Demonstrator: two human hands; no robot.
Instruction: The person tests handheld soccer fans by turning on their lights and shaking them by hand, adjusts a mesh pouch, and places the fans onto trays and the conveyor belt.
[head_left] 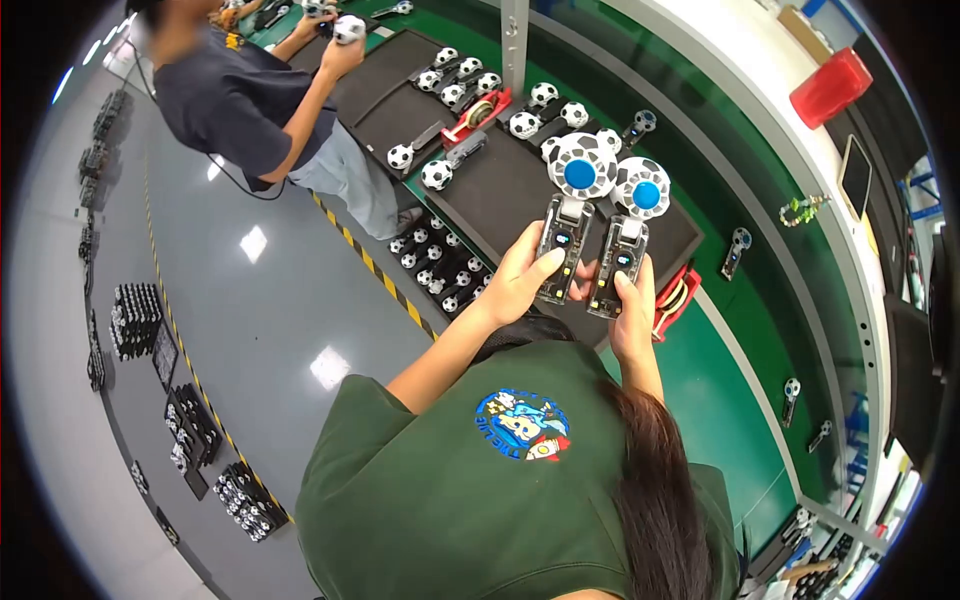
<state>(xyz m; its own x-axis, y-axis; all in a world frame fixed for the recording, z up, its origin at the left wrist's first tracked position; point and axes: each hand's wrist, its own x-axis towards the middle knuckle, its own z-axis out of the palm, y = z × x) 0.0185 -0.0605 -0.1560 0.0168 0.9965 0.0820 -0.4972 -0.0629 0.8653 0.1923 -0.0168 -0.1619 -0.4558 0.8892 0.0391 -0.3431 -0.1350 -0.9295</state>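
My left hand is closed around the clear, dark handle of a football-patterned handheld device, its thumb on the handle front beside a small lit display. My right hand grips a second football-patterned handheld device the same way, thumb low on the handle. Both devices stand upright side by side, with round black-and-white heads and blue discs at their centres. Small yellow lights glow on both handles. Some fingers are hidden behind the handles.
Beyond my hands is a dark mat on a green bench, with several similar devices and a red-framed tape dispenser. Another person works at the left, holding a similar device. A metal post rises behind. A red object sits on the right ledge.
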